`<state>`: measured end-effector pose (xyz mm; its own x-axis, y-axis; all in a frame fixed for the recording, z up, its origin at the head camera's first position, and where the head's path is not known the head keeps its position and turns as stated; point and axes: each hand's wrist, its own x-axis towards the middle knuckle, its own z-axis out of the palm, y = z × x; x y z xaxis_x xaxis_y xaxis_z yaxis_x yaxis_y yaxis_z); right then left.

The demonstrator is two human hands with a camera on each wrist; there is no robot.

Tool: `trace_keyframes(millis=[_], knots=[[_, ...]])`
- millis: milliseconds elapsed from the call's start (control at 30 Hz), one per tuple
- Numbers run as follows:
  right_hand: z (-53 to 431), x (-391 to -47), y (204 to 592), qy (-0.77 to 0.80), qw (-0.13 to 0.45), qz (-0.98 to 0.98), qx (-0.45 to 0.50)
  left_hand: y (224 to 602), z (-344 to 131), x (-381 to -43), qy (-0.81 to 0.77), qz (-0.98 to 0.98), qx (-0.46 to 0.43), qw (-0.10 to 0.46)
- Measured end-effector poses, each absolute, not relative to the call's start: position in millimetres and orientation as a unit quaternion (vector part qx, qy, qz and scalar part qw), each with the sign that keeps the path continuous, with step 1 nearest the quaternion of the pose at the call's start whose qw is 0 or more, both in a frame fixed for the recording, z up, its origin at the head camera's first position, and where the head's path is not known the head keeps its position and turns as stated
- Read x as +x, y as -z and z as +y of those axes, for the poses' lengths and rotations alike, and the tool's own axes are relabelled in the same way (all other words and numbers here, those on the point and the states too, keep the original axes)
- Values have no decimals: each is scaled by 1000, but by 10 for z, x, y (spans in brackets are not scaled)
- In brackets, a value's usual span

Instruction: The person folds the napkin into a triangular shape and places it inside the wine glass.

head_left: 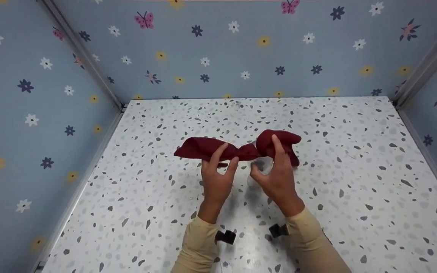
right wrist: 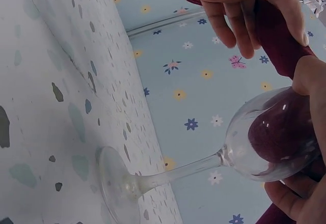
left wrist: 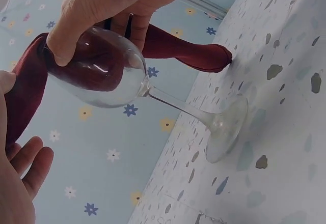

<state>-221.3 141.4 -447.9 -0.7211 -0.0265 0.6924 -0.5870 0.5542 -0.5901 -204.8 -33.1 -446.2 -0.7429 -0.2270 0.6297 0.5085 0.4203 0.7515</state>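
A clear wine glass [left wrist: 175, 103] stands on the speckled table, with part of a dark red cloth [head_left: 203, 148] bunched inside its bowl. The rest of the cloth spills over the rim to both sides. My left hand [head_left: 217, 182] pinches the left length of cloth between thumb and fingers. With my right hand [head_left: 279, 182] I grip the bowl near the rim, thumb at the mouth, fingers behind the glass; cloth lies against those fingers. In the right wrist view, the rounded lump of cloth [right wrist: 277, 135] shows through the bowl, above the stem [right wrist: 183, 171].
The white speckled tabletop [head_left: 146, 197] surrounds the glass. Flower-patterned blue panels [head_left: 218, 49] wall in the back and both sides, with metal strips [head_left: 85, 57] along their corners. Small black devices [head_left: 227, 237] sit at both wrists.
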Motion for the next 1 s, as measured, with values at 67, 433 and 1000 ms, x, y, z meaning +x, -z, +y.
trace_keyframes(millis=[67, 433, 1000], knots=[[1413, -2220, 4459, -431, 324, -821, 187, 4472, -340, -2066, 536, -764, -92, 347], [1348, -2168, 4490, -414, 346, -825, 166, 4547, -377, -2080, 570, -757, -59, 314], [1364, -2183, 4534, -400, 366, -826, 152, 4581, -483, -2113, 647, -720, -42, 250]])
